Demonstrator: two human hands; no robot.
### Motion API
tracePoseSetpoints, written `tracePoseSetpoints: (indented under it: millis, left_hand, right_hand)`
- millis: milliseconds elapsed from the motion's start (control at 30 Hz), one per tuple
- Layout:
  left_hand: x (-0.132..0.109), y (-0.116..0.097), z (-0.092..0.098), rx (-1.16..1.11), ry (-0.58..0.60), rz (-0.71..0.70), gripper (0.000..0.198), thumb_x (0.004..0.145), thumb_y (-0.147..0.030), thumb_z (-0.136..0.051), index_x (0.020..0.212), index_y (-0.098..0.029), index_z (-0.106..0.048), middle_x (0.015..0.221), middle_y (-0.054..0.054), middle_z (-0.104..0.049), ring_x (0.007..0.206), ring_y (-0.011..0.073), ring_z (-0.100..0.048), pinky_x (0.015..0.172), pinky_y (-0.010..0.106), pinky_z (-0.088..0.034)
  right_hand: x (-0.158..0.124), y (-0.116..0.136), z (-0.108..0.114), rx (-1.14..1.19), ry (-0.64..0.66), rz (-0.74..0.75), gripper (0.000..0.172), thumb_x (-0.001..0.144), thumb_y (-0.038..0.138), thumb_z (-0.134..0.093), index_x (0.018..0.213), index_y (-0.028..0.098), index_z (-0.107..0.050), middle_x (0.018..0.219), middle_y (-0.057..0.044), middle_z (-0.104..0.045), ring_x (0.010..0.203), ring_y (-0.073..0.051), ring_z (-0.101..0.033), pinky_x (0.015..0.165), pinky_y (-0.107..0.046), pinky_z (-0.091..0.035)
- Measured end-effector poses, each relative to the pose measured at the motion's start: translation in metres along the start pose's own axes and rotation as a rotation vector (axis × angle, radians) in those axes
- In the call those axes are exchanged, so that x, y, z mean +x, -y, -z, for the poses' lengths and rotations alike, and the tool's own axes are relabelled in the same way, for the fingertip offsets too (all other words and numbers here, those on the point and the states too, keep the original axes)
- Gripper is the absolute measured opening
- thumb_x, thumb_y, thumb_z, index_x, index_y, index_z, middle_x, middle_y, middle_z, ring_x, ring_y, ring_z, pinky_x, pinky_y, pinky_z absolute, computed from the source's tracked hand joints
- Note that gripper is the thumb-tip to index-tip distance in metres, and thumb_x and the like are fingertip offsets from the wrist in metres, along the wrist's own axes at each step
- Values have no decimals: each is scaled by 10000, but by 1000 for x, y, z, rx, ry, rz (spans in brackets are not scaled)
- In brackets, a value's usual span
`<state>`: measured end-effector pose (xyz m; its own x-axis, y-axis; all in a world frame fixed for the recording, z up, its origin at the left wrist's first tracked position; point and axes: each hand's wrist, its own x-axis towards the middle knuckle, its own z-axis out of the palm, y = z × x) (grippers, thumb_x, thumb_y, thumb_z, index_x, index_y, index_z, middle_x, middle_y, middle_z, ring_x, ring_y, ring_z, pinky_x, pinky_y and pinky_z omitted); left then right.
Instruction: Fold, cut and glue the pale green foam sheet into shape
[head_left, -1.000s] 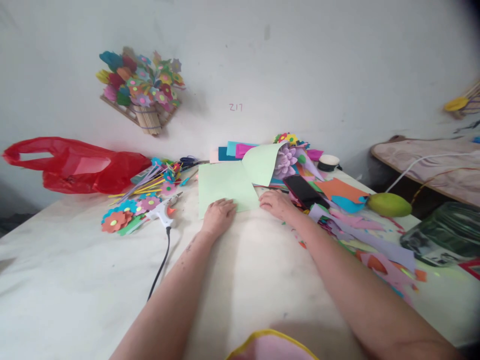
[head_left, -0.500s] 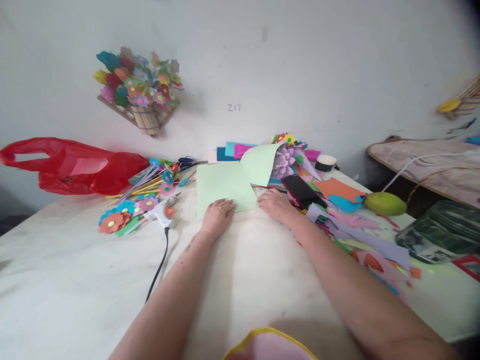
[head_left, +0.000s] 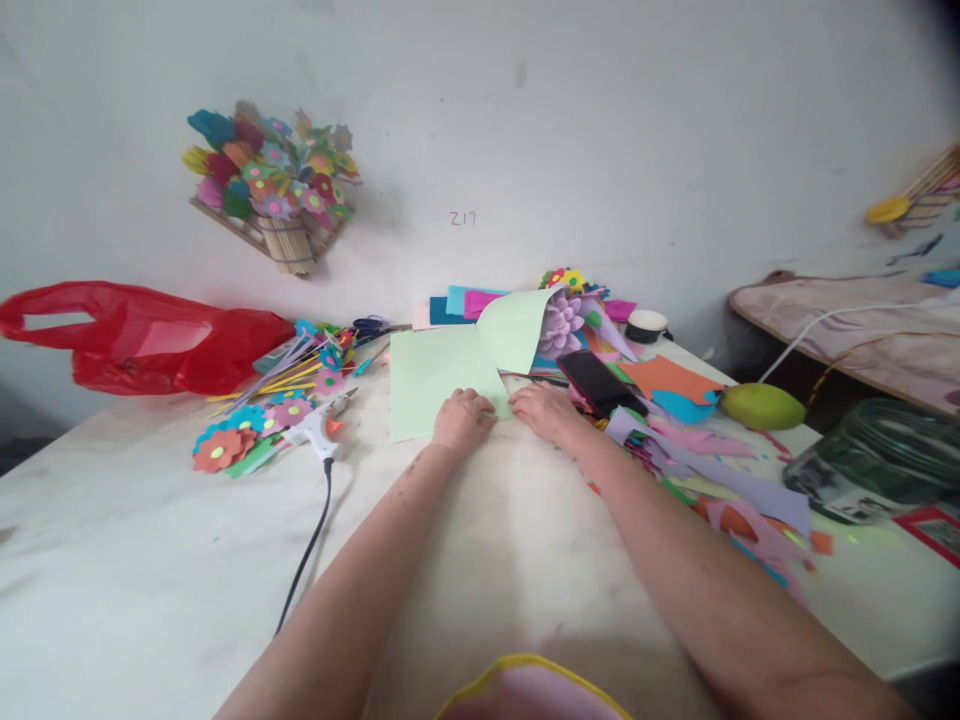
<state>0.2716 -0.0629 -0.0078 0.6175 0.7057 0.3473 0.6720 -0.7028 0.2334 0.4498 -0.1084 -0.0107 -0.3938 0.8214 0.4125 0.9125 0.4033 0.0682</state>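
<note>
Resting palm-down, fingers together, left hand [head_left: 463, 422] lies on pale green sheet [head_left: 429, 380], flat on surface [head_left: 187, 560]; right hand [head_left: 547, 410] at its near right corner, fingers bent, pinch undeterminable. Beyond, wall [head_left: 517, 150] bears handwritten mark [head_left: 463, 219], "217" or "Z17".

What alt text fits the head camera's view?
A person's left hand rests on green paper on a white table, the right hand by the paper's near right corner. Left of the hands are a glue gun, flowers and a red bag; to the right, a phone, scraps and a jar.
</note>
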Motion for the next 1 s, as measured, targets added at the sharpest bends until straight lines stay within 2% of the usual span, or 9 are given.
tracePoseSetpoints:
  millis: [133, 400, 600, 767, 1000]
  left_hand:
    - [2, 0, -6, -43, -18, 74, 123, 711, -275, -537, 778, -210, -617, 795, 19, -605, 800, 158, -517, 728, 270, -396]
    - [2, 2, -6, -100, -5, 78, 80, 696, -235, -534, 714, -199, -604, 778, 10, -613, 787, 145, -531, 710, 253, -383]
    - [2, 2, -8, -90, -16, 82, 87, 705, -248, -524, 704, -197, -595, 793, 14, -612, 800, 149, -535, 710, 258, -380]
    - [3, 3, -10, -85, -18, 90, 83, 709, -246, -518, 709, -200, -588, 801, 11, -612, 816, 150, -535, 732, 261, -375]
    - [2, 2, -9, -71, -4, 93, 97, 722, -251, -501, 724, -202, -584, 811, 11, -610, 829, 149, -533, 741, 264, -369]
  right_hand:
    - [-2, 1, 4, 59, -3, -27, 164, 779, 152, -479, 743, 181, -636, 864, -46, -647, 860, -176, -543, 770, -316, -343]
    - [-6, -8, -6, 240, -154, -37, 213, 683, 56, -490, 793, 184, -619, 842, -27, -641, 837, -155, -546, 780, -287, -385]
    - [-4, -11, -11, 255, -128, -55, 59, 691, 153, -575, 704, 195, -614, 938, -37, -601, 891, -174, -509, 813, -332, -382]
    - [-2, -11, -12, 259, -87, -129, 40, 698, 182, -587, 723, 202, -612, 1022, -25, -569, 943, -189, -475, 819, -353, -366]
    - [2, -13, -15, 267, -75, -109, 27, 711, 174, -576, 691, 186, -590, 1009, -28, -565, 975, -190, -463, 836, -351, -344]
